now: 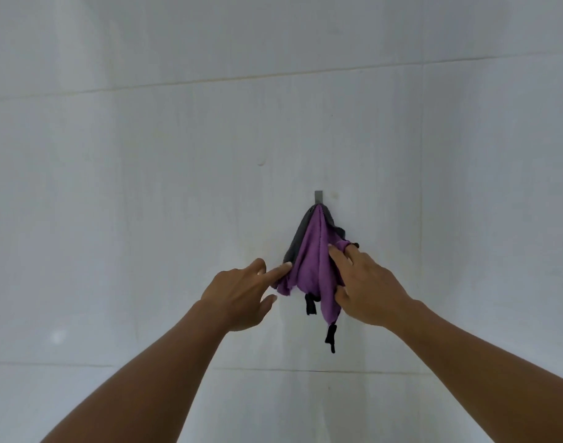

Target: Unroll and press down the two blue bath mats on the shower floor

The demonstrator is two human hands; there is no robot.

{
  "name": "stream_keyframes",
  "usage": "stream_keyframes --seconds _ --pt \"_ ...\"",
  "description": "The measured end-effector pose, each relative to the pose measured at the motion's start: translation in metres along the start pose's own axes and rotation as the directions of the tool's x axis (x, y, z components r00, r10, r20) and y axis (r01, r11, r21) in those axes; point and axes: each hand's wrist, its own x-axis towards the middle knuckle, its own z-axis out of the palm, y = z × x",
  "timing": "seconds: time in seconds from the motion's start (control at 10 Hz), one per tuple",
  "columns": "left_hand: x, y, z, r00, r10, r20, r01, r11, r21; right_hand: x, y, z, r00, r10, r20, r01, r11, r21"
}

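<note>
Where the mats lie cannot be told from this view. Between the two hands a purple cloth [309, 260] is hung from a hook [318, 197], which is seen above the fingertips. The cloth's lower left edge is touched by the straight forefinger of the left hand [238, 292]; its thumb is held out and its other fingers are tucked under. The cloth's right side is pinched by the right hand [366, 282], between the thumb below and the fingers laid over it. A grey cloth [297, 238] is hung behind the purple one. Two black tags [310, 303] are seen dangling below the hands. A pale tiled wall [145, 187] is seen behind everything.
</note>
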Motion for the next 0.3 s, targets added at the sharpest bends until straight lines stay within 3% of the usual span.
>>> stream_keyframes --seconds 0.3 --pt "-0.08 -0.036 -0.043 0.991 -0.066 0.119 0.066 0.998 0.006 -0.022 -0.07 -0.018 0.956 0.199 0.217 -0.15 0.963 -0.223"
